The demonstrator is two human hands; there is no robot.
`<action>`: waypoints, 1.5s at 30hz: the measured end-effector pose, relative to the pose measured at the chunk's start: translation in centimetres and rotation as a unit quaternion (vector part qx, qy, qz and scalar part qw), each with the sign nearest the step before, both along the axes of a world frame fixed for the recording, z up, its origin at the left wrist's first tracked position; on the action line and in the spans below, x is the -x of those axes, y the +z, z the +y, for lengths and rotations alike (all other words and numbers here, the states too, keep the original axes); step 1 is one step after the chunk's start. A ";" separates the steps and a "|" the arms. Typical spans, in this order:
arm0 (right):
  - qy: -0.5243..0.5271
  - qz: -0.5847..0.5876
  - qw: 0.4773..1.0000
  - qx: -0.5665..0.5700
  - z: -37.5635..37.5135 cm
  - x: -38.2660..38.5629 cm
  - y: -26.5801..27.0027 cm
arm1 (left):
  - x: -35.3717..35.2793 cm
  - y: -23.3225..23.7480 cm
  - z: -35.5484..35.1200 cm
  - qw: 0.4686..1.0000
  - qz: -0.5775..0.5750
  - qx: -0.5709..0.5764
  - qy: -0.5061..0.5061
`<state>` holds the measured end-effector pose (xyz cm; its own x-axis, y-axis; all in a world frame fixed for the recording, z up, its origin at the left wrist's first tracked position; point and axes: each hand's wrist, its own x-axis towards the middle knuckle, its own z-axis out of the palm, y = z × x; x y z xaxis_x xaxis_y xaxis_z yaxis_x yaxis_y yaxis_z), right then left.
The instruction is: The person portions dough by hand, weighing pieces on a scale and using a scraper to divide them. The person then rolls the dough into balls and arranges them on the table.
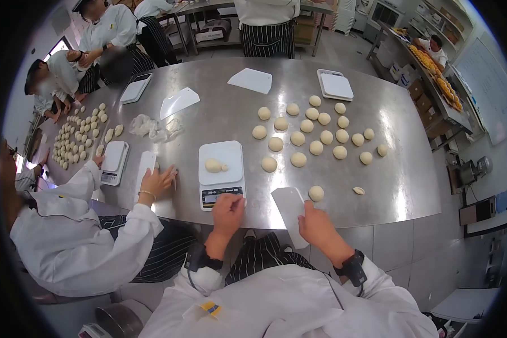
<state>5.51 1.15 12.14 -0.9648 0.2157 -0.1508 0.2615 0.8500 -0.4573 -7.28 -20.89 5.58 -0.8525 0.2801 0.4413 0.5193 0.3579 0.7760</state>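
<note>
My right hand [317,225] grips a white plastic dough scraper [290,211] by its side, at the table's front edge. My left hand [229,214] is closed, fingers curled together, just in front of a white digital scale [221,159]. Whatever it may hold is hidden. On the scale's platform lies a lump of dough [213,165] with a smaller bit [224,167] against it. Right of the scraper sit a round dough ball [316,194] and a small dough scrap [359,191].
Several dough balls [316,147] spread over the right of the steel table [377,191]. At my left, a co-worker's hand [158,181] is by another scraper [146,169] and scale [115,156]. A crumpled plastic bag [152,127] and a further scale [335,84] lie farther back.
</note>
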 end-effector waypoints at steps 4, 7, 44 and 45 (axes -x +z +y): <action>-0.001 -0.001 1.000 0.004 0.1 0.6 0.9 | 6.3 0.8 -1.9 0.997 -0.001 0.005 0.071; -0.003 0.031 0.999 0.032 0.0 1.2 1.0 | 10.0 0.8 -1.6 0.987 0.109 0.076 0.087; -0.142 0.143 0.975 0.088 4.7 -2.3 2.2 | 12.6 4.6 -0.9 0.954 -0.062 0.287 0.059; -0.143 0.170 0.969 0.105 4.6 -2.1 2.3 | 12.4 4.0 -0.5 0.938 -0.030 0.340 0.067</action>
<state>7.61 5.73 14.42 -0.8716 0.4809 0.0957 0.2766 0.6433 -0.7139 -19.66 -21.38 9.53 -0.9172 0.3691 0.1499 0.3982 0.8391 0.3706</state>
